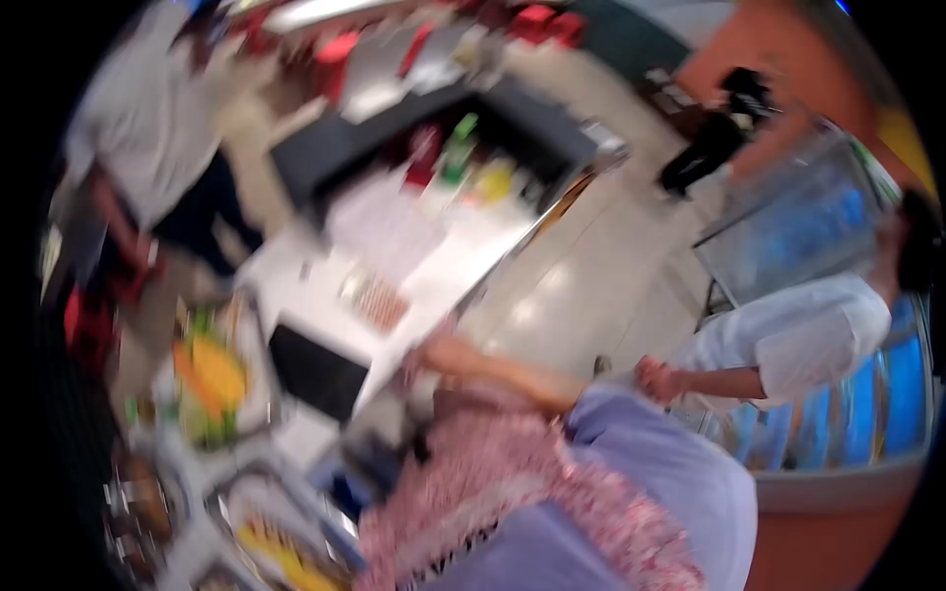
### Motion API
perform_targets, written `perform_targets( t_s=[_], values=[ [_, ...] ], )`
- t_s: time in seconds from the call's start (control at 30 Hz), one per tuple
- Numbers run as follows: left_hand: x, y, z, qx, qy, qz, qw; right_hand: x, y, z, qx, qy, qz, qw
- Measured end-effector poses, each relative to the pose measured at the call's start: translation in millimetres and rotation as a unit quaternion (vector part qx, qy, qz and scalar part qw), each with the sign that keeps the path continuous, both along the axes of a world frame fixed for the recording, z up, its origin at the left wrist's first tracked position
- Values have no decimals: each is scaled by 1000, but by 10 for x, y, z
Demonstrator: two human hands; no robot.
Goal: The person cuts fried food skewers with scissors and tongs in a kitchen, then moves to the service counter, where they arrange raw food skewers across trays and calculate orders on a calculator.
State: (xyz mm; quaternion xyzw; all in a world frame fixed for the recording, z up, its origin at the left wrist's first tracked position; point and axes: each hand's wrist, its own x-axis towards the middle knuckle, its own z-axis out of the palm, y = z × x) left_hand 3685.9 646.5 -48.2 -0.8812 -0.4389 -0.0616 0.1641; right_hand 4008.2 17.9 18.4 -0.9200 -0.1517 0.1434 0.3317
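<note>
Motion blur smears the whole head view. My right arm reaches left from a lilac sleeve, over a pink patterned apron. My right hand is at the near edge of a white table. Its fingers are too smeared to read, and I cannot make out anything held. Closest to it on the table are a black flat rectangular thing and a small pinkish-brown item. My left hand does not show.
A green bottle stands in the table's dark-walled far part. Yellow and orange food and metal trays are at left. One person stands at upper left, another at right by a lit glass case.
</note>
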Motion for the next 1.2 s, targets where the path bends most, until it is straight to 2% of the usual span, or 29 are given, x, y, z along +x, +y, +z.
perform_targets(
  t_s=[0.07,0.13,0.17,0.2,0.23,0.3,0.37,0.4,0.43,0.47,0.5,0.53,0.57,0.67,0.77,0.8,0.83,0.87,0.9,0.97,1.07,1.2],
  values=[
    [-703,531,2,13,42,68,997,11,63,314,-63,-38,39,997],
    [-1149,865,-30,1,52,142,988,42,9,290,-62,-51,44,996],
    [-1246,851,-36,-4,58,177,983,89,-9,284,-87,-8,27,996],
    [-937,544,289,-46,91,262,960,132,-11,351,-83,9,21,996],
    [-698,247,561,-44,74,272,958,178,-26,432,-83,25,2,996],
    [-691,336,486,-84,34,276,957,225,-69,501,-59,21,-37,997],
    [-585,210,558,-90,23,263,960,326,-172,381,-93,24,-59,994],
    [-1067,811,-54,-30,95,163,982,387,-302,229,-102,-16,-50,993],
    [-1280,755,-90,52,107,70,990,479,-300,15,-98,-51,-15,994],
    [-1215,706,-45,-55,68,155,984,482,-165,203,-122,8,-26,992],
    [-972,394,279,-88,53,218,970,584,-327,-194,-37,11,-21,999],
    [-849,344,368,-116,47,303,945,586,-266,-173,-27,27,-35,999],
    [-774,187,492,-122,-7,291,949,568,-137,-17,-54,69,-39,995],
    [-681,121,618,-146,-50,305,940,557,21,-27,-25,105,-14,994],
    [-935,440,249,-131,76,331,931,643,-33,-326,-26,79,2,997],
    [-931,415,232,-124,-10,335,934,707,-86,-450,0,55,-5,998],
    [-1117,560,82,-184,-58,218,957,706,-6,-252,-34,31,6,999],
    [-1070,563,89,-180,-59,237,953,760,-45,-265,-42,-10,9,999],
    [-891,288,385,-178,-60,251,950,787,2,-152,-57,-13,-9,998],
    [-745,52,613,-148,-50,276,948,877,-3,-29,-61,-9,-39,997],
    [-792,76,575,-160,-44,289,943,941,-6,61,-29,15,-71,997],
    [-765,36,629,-153,-24,273,950,1042,-216,-153,22,25,-123,992]
  ],
)
